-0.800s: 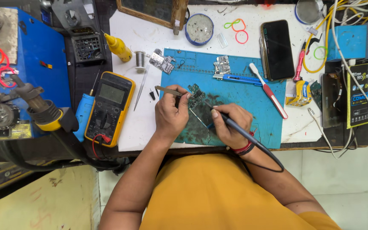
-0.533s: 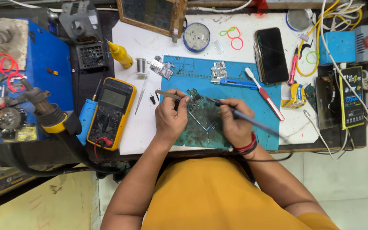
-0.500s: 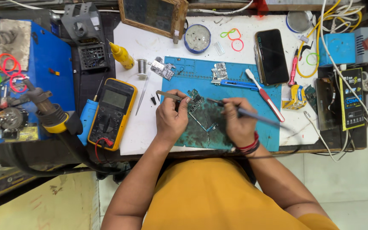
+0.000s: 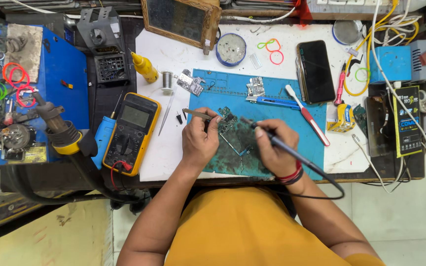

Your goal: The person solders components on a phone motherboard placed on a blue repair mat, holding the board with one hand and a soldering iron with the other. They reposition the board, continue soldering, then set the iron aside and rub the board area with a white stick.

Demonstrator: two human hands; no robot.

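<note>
In the head view, the left hand (image 4: 199,140) is pinching tweezers (image 4: 199,115) and the right hand (image 4: 271,148) is gripping a soldering iron (image 4: 292,152) over a circuit board (image 4: 229,118) lying mid-mat (image 4: 316,98), its lower part partly hidden by the hands.

The soldering iron (image 4: 272,139) tip's contact with the circuit board (image 4: 229,119) is too small to tell.

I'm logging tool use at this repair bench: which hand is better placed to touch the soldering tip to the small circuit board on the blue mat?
Probably the right hand: it grips the soldering iron, whose tip points at the circuit board. The left hand holds tweezers at the board's edge.
</note>
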